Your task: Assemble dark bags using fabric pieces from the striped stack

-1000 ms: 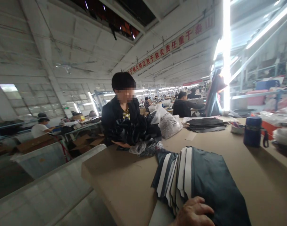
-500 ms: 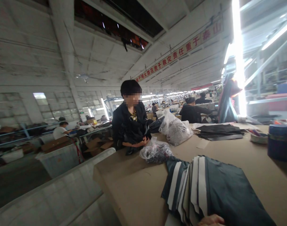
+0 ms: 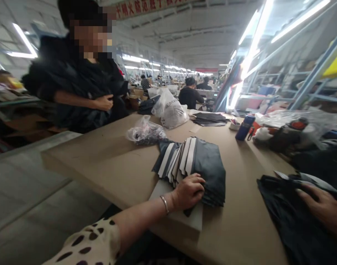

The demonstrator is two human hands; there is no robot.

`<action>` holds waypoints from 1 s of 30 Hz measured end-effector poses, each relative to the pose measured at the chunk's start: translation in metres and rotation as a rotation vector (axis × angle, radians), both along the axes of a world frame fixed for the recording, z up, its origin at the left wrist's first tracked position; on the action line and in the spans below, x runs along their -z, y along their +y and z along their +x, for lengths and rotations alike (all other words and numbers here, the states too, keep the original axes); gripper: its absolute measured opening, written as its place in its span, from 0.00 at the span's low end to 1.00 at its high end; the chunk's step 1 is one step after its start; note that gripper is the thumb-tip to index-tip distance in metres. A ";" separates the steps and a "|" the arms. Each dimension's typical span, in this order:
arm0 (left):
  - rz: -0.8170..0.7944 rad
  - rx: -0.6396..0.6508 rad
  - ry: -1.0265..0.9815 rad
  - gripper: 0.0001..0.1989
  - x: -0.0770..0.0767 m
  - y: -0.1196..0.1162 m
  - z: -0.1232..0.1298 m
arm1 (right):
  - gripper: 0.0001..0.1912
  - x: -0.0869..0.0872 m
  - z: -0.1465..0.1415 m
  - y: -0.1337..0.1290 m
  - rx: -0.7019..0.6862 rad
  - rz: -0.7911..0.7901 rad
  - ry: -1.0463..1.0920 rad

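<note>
In front of me lies a fanned stack of dark fabric pieces with white strips along their left edges. My left hand, with a bracelet at the wrist, has its fingers curled over the near part of this stack. A pale flat sheet shows underneath. Over at the right edge, my right hand is closed on a dark cloth; its thumb shows on top and the other fingers are partly hidden. A small whitish object by that hand is too blurred to name.
Behind the stack are a small clear bag, a white plastic bag and dark flat cloths. A blue bottle stands right, near piled bags and cloth. Across the table, another person holds dark fabric.
My view has swung down and to the right. Both my hands are now visible, where only part of one hand showed on the stack before. The other person appears closer.
</note>
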State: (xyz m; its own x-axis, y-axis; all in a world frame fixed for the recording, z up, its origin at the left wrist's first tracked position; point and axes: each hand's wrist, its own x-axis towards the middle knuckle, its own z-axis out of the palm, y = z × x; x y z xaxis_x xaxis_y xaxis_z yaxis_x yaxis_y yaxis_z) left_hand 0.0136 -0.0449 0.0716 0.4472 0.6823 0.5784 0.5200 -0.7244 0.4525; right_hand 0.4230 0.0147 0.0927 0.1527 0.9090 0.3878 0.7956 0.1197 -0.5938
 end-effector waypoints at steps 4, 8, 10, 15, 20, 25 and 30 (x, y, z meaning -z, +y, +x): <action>-0.039 -0.049 -0.171 0.07 -0.024 -0.005 -0.012 | 0.23 -0.011 -0.094 -0.021 -0.301 -0.131 -0.001; -0.115 -0.323 -0.190 0.05 -0.027 0.009 -0.041 | 0.20 -0.020 -0.224 -0.036 -0.648 -0.105 -0.052; -0.139 -0.435 -0.174 0.09 -0.016 0.023 -0.058 | 0.28 -0.022 -0.270 -0.030 -0.647 -0.090 -0.157; -0.195 -0.640 -0.168 0.22 0.009 0.052 -0.087 | 0.46 -0.013 -0.319 -0.008 -0.546 -0.243 -0.433; -0.237 -0.540 -0.178 0.08 0.009 0.057 -0.075 | 0.33 -0.004 -0.318 -0.005 -0.543 -0.193 -0.465; -0.203 -0.514 -0.304 0.07 -0.007 0.055 -0.058 | 0.25 -0.003 -0.308 0.004 -0.596 -0.166 -0.380; -0.291 -0.455 -0.437 0.05 -0.026 0.047 -0.056 | 0.14 -0.001 -0.297 0.016 -0.643 -0.179 -0.024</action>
State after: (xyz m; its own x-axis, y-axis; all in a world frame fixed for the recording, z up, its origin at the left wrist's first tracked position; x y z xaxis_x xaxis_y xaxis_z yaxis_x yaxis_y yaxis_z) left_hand -0.0424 0.0016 0.0975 -0.1527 0.9013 0.4055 0.4695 -0.2949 0.8322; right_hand 0.1263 0.0310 0.0941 -0.4480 0.8669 0.2187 0.6119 0.4757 -0.6319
